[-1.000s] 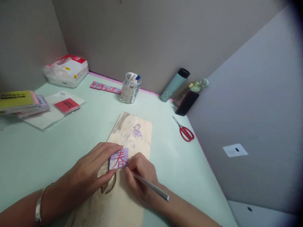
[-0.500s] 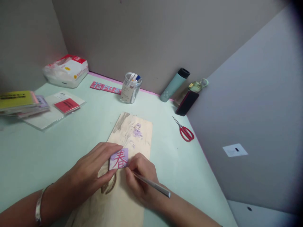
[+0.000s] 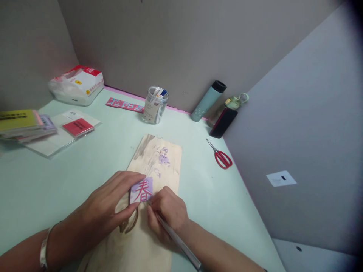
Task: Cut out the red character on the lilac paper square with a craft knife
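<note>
Between the thumb and fingers of my left hand (image 3: pixel 110 202) is a small square carving block (image 3: pixel 141 190), purple on top with a red raised character. It rests on a pale wooden board (image 3: pixel 163 177). My right hand (image 3: pixel 167 211) is closed in a pen-like grip on a slim silver craft knife (image 3: pixel 181 243). The knife's tip lies at the block's lower right corner, partly hidden by my fingers. Purple shavings (image 3: pixel 163 156) are scattered on the board above the block.
Red-handled scissors (image 3: pixel 222 158) lie to the right. Behind stand a jar of tools (image 3: pixel 154 109), a teal tumbler (image 3: pixel 207 102), a green bottle (image 3: pixel 234 101) and a phone (image 3: pixel 224 122). Leftward are carved strips (image 3: pixel 124 105), a tissue pack (image 3: pixel 82 87) and packaged blocks (image 3: pixel 78 127).
My right hand has turned the knife, so its rear end has swung downward and its tip sits slightly lower by the corner. The left hand keeps its hold on the block.
</note>
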